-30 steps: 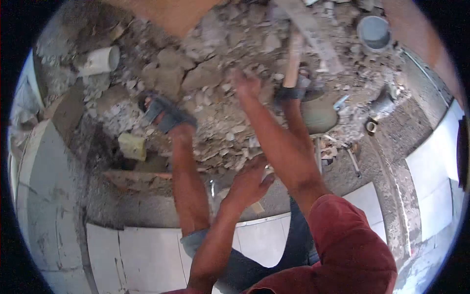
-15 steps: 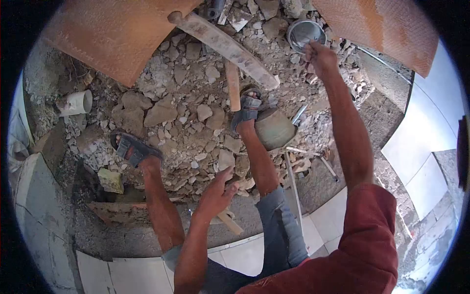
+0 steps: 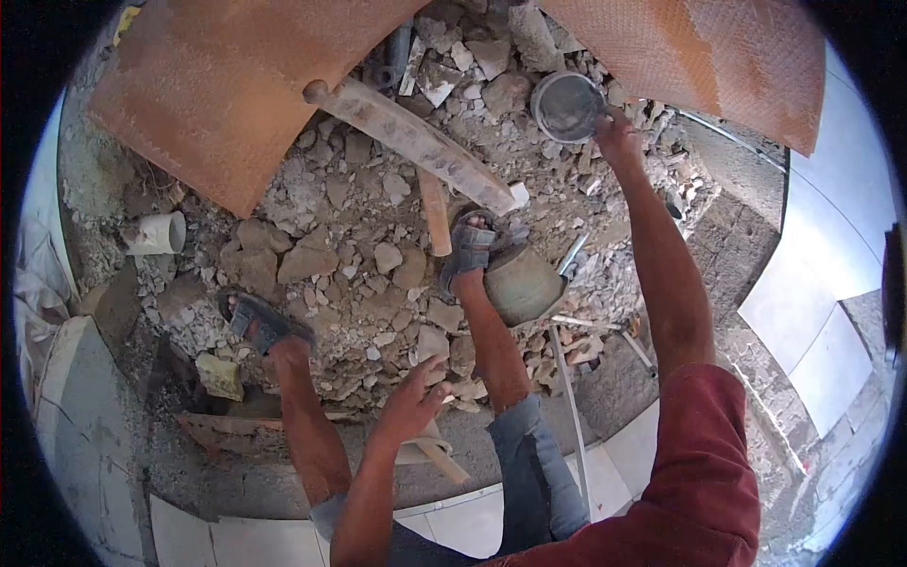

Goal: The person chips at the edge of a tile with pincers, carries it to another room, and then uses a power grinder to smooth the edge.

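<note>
My right hand (image 3: 621, 140) is closed on the near right side of a small round grey metal pot (image 3: 567, 107), above the rubble at the upper right. The pot's mouth faces me, and its inside looks dark grey. Whether my fingers grip a handle or the rim cannot be made out. My left hand (image 3: 412, 404) hovers over my lap between my legs, fingers apart and nothing in them. Broken stone and rubble (image 3: 378, 255) spread beneath both hands and around my sandalled feet.
A long dusty curved bar (image 3: 411, 142) and a wooden handle (image 3: 435, 213) lie across the rubble. A grey-green blade-like piece (image 3: 522, 286) is beside my right foot. Orange textured sheets (image 3: 236, 85) overhang the far side. A white pipe end (image 3: 159, 233) sticks out at left.
My right hand has tilted the pot so its mouth turns more toward me and shifted it slightly left. My view has moved a little; my left hand stays open over my lap.
</note>
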A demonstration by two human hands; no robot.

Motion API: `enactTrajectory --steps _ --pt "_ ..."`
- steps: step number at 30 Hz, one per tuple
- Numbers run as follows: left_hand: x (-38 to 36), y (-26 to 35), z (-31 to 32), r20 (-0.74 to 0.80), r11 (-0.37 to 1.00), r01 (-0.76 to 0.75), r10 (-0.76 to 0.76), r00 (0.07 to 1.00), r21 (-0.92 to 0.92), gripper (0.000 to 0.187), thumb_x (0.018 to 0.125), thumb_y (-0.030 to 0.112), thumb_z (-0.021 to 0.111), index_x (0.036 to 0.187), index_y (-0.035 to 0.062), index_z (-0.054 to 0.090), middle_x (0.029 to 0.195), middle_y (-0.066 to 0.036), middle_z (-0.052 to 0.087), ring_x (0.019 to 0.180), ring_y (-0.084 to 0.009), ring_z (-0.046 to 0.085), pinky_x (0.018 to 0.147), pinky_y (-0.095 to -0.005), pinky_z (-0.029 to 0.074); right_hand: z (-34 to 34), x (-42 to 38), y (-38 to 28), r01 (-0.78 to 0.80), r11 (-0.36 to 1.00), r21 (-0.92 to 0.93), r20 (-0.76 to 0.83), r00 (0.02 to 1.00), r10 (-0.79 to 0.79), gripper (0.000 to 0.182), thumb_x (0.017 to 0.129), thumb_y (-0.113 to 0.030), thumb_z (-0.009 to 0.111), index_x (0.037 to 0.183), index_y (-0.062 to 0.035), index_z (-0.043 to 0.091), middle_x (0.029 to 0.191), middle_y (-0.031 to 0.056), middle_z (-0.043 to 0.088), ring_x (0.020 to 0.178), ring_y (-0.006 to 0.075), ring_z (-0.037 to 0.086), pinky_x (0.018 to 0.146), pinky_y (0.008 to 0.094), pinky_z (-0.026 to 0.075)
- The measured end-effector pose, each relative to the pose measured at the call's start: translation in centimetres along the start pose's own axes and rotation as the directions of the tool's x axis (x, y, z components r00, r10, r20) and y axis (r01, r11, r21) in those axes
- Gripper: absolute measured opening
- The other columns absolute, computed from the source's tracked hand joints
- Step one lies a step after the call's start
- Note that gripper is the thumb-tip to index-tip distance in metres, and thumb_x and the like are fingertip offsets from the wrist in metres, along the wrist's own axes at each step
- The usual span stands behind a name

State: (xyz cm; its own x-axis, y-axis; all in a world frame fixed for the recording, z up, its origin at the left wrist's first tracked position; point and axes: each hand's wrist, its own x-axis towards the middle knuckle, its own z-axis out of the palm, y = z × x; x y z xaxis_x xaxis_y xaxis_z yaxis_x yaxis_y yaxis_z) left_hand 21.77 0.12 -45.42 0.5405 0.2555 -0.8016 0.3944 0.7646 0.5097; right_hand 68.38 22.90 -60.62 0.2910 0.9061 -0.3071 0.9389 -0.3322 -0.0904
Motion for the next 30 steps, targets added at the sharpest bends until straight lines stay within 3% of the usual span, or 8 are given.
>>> enactTrajectory --steps 2,9,18,20,24,25,27,30 --pt "0.2 0.1 0.3 0.007 0.999 0.025 -0.025 1.0 -0.02 0.053 0.09 0.025 0.054 0.135 0.005 0.036 0.124 -0.019 0.052 0.113 -0.0318 0.053 0.094 -0.038 0.042 -0.9 -0.6 -1.5 0.094 0.995 -0.028 -0.067 0.993 -0.095 0.031 0.082 -0.023 0.06 0.107 -0.0053 0.059 0.077 0.0136 0.066 0.074 0.0305 0.065 0.068 0.0402 0.049" --pt "0.5 -0.6 0.6 0.045 0.999 0.049 -0.05 0.998 0.023 0.056 0.092 0.037 0.051 0.136 0.0067 0.036 0.134 -0.02 0.043 0.124 -0.032 0.043 0.102 -0.0387 0.034 -2.4 -1.8 -4.4 0.103 0.993 -0.062 -0.136 0.985 -0.11 0.028 0.078 -0.019 0.061 0.1 -0.0019 0.064 0.092 0.0192 0.065 0.083 0.0331 0.063 0.072 0.0385 0.05" --pt "0.7 -1.0 0.6 0.048 0.997 0.074 -0.075 0.996 0.016 0.06 0.091 0.041 0.051 0.136 0.0049 0.037 0.136 -0.022 0.041 0.126 -0.0342 0.041 0.103 -0.0397 0.032 -0.5 1.1 -12.8 0.233 0.935 0.266 -0.063 0.973 -0.224 0.026 0.075 -0.025 0.064 0.085 -0.0013 0.064 0.076 0.0186 0.064 0.072 0.0375 0.062 0.067 0.0445 0.05" --pt "1.0 -1.1 0.9 0.038 0.996 0.09 -0.089 0.995 -0.009 0.061 0.09 0.041 0.052 0.136 0.004 0.036 0.135 -0.022 0.041 0.125 -0.0343 0.041 0.103 -0.0397 0.032 1.7 2.6 -15.0 0.425 0.904 -0.038 -0.183 0.887 -0.425 0.029 0.074 -0.028 0.063 0.081 0.0003 0.064 0.074 0.0179 0.064 0.072 0.0366 0.062 0.07 0.0439 0.05" --pt "0.4 -1.6 1.2 0.005 0.994 0.08 -0.08 0.997 -0.07 0.06 0.09 0.037 0.053 0.136 0.0024 0.036 0.135 -0.022 0.041 0.124 -0.0346 0.041 0.102 -0.0389 0.033 4.2 5.2 -17.2 0.384 0.92 -0.085 0.26 0.899 -0.351 0.034 0.078 -0.034 0.059 0.076 0.0 0.064 0.089 0.0251 0.063 0.083 0.041 0.061 0.079 0.0479 0.046" --pt "0.4 -1.7 1.2 0.002 0.999 0.043 -0.043 0.999 0.017 0.059 0.09 0.034 0.054 0.136 0.0027 0.034 0.136 -0.023 0.04 0.124 -0.035 0.042 0.102 -0.0397 0.035 6.3 6.6 -15.3 0.489 0.827 -0.277 0.284 0.864 -0.416 0.038 0.08 -0.036 0.059 0.085 0.0009 0.064 0.091 0.0258 0.062 0.086 0.0404 0.061 0.079 0.0486 0.046" --pt "0.2 -0.6 0.6 0.058 1.0 -0.018 0.019 0.998 -0.007 0.059 0.089 0.028 0.056 0.137 0.001 0.032 0.135 -0.023 0.039 0.124 -0.0345 0.042 0.102 -0.0399 0.034 4.4 4.0 -16.9 0.242 0.949 -0.203 0.043 0.97 -0.238 0.038 0.083 -0.034 0.058 0.098 0.0001 0.063 0.098 0.025 0.062 0.09 0.0388 0.06 0.082 0.047 0.046" --pt "-0.3 -0.4 1.2 0.019 0.998 -0.053 0.053 0.998 0.019 0.056 0.089 0.031 0.052 0.133 0.0005 0.037 0.131 -0.023 0.044 0.116 -0.0368 0.049 0.097 -0.0431 0.038 0.5 -2.2 -19.5 0.387 0.922 -0.003 -0.154 0.911 -0.383 0.034 0.086 -0.027 0.057 0.11 -0.0023 0.06 0.109 0.0215 0.06 0.099 0.0346 0.058 0.085 0.0414 0.046"
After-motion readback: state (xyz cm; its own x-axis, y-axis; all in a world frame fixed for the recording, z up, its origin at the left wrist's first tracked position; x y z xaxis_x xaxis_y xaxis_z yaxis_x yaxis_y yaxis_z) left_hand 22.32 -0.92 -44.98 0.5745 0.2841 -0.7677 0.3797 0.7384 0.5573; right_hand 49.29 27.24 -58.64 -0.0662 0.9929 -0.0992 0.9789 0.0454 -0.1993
